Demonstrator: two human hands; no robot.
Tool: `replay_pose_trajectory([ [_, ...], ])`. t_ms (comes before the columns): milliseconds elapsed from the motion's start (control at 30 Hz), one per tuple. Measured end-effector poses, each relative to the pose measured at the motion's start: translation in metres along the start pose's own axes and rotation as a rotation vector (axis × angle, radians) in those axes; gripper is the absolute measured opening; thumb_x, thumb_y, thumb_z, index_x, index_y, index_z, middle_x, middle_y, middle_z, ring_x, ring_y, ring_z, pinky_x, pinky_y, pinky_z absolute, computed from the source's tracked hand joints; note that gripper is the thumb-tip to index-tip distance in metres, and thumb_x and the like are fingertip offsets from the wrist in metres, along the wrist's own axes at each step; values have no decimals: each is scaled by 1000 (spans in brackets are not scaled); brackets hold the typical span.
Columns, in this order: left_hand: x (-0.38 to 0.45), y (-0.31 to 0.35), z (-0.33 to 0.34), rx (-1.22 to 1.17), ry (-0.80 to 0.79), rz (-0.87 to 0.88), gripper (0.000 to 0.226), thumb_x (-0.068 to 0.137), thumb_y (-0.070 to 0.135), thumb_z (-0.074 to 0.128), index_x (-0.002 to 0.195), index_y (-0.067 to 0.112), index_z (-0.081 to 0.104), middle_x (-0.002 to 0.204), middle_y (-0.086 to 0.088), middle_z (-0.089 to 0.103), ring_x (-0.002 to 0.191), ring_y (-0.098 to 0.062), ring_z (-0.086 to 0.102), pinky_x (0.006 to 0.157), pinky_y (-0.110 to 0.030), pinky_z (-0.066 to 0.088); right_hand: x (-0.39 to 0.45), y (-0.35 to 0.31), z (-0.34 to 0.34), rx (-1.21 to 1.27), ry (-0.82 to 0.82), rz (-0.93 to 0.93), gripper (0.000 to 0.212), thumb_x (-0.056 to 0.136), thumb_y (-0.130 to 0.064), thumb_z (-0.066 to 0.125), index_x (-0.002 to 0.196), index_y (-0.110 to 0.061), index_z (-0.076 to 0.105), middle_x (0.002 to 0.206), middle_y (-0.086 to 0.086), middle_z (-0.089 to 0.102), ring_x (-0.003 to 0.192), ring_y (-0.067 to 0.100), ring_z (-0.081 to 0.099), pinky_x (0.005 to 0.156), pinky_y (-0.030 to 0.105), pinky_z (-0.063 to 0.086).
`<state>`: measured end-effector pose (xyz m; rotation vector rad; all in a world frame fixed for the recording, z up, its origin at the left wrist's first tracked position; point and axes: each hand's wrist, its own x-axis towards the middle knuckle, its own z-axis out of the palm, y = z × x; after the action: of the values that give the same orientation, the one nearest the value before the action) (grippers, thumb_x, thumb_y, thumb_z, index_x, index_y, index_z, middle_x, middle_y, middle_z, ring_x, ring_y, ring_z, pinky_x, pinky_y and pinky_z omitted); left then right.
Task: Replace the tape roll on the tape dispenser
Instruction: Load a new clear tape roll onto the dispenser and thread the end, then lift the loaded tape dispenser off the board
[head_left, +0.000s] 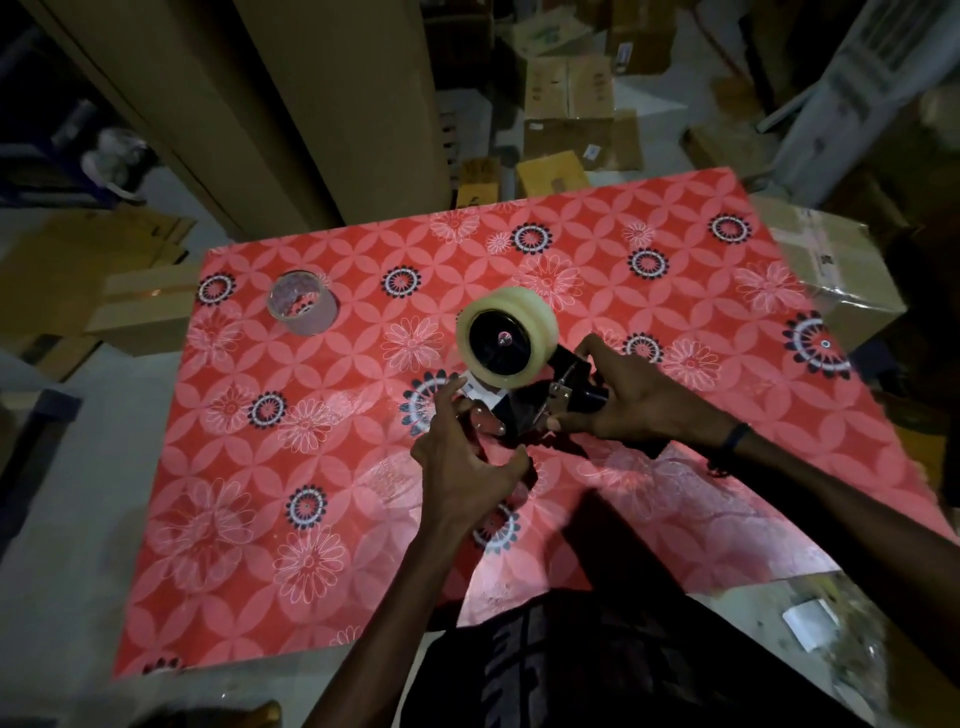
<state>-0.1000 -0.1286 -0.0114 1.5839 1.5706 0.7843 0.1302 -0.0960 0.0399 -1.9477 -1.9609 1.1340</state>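
A black tape dispenser (524, 410) is held above the red flowered table (270, 499). A full roll of clear tape (508, 332) sits on its black hub. My right hand (634, 400) grips the dispenser's handle from the right. My left hand (462, 457) is at the dispenser's front end, fingers curled by the metal plate and the loose tape end; what exactly they pinch is hard to tell. A near-empty tape core (302, 302) stands on the table at the back left.
Cardboard boxes (569, 111) are piled on the floor beyond the table. A tall cardboard sheet (311, 104) leans behind the table's far edge. A wrapped box (831, 270) sits at the right corner.
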Motion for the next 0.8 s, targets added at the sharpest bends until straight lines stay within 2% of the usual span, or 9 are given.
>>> replay_pose_trajectory([
  [167,7,8,13,5,-75,71,101,65,38,86,150,31,32,128,21,53,128,-11,55,110,-61,45,-20,12,-3,69,37,-23,68,88,-50,81,123,-15,35,90,-7,64,75,7,62,56,22,43],
  [267,9,11,22,-7,-131,106,97,66,37,83,148,34,30,131,19,49,127,-8,50,110,-57,46,-29,19,-3,70,90,-17,68,91,-49,78,125,-12,32,85,-6,64,66,7,60,54,25,44],
  [333,9,12,29,-8,-136,134,98,65,40,81,147,35,29,139,11,50,133,-16,51,111,-59,43,-37,23,-1,90,116,-15,69,93,-45,78,129,-12,29,87,-3,70,60,9,65,51,27,51],
  [433,5,9,40,13,-131,162,101,64,46,79,150,35,26,142,14,45,139,-22,50,113,-62,40,-48,32,5,110,180,-32,67,92,-46,77,127,-16,28,85,1,73,59,9,67,59,41,59],
  [467,3,7,41,32,-133,161,103,65,47,78,152,35,25,143,17,43,140,-20,48,115,-63,37,-51,35,8,119,206,-42,66,92,-47,77,126,-17,29,83,-3,71,62,6,67,61,40,57],
  [533,-4,0,41,94,-109,148,103,65,50,75,154,32,26,144,18,40,142,-13,43,119,-65,30,-55,41,13,150,245,-75,62,93,-44,77,124,-20,29,82,-14,67,68,-1,68,60,25,52],
  [600,-12,-10,36,205,-43,138,99,67,52,71,153,28,28,149,10,41,144,-14,39,121,-66,23,-59,47,17,174,277,-111,58,95,-36,77,124,-19,29,77,-18,63,69,-9,67,54,13,45],
  [700,-28,-34,30,402,24,114,85,75,50,67,149,24,35,155,-2,42,149,-28,37,120,-68,19,-64,56,24,203,323,-136,57,96,-38,76,124,-16,32,67,-13,65,63,-4,67,48,14,39],
  [800,-43,-58,33,532,50,121,62,89,50,60,142,20,48,162,0,37,156,-26,29,123,-66,12,-71,63,32,187,391,-136,57,94,-42,78,116,-17,31,67,-8,69,60,-1,67,45,17,39],
])
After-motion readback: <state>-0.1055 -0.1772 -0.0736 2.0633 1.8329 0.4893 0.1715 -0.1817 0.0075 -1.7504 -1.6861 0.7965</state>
